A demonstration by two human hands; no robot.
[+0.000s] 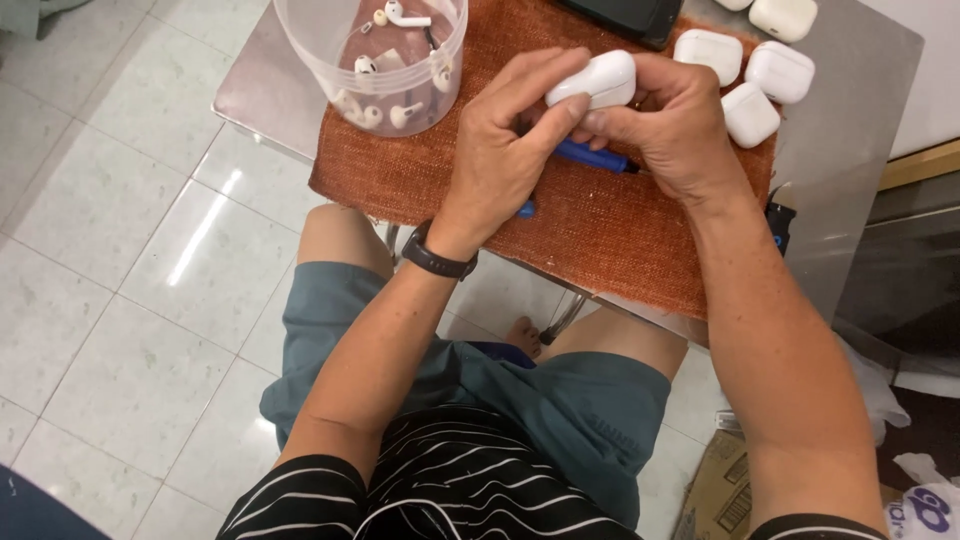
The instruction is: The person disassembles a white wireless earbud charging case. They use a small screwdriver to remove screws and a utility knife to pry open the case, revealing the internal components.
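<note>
Both hands are up over the rust-orange cloth (pixel 610 235) on the metal surface (pixel 850 110), working on one white earbud case (pixel 595 80). The left hand (pixel 500 150) comes in from the near side, its fingers (pixel 540 80) stretched out along the case with the thumb pressed on the near end. The right hand (pixel 675 125) wraps it from the other side, fingers curled over the top and thumb tucked under, so the case is pinched between the two hands, lifted just off the cloth.

Right under the fingers there's a blue-handled tool (pixel 590 157) lying on the cloth, partly hidden by both hands; can't tell if either hand is actually touching it. A black wristband (pixel 438 258) sits on the left wrist.

Just past the right fingers, four more white cases (pixel 750 72) are clustered at the far corner of the cloth, touching or nearly so. Beyond the left fingers stands a clear plastic tub (pixel 375 60) with loose white earbuds (pixel 400 112) in the bottom. A dark flat device (pixel 625 15) peeks in at the far edge, straight ahead of the fingers.
</note>
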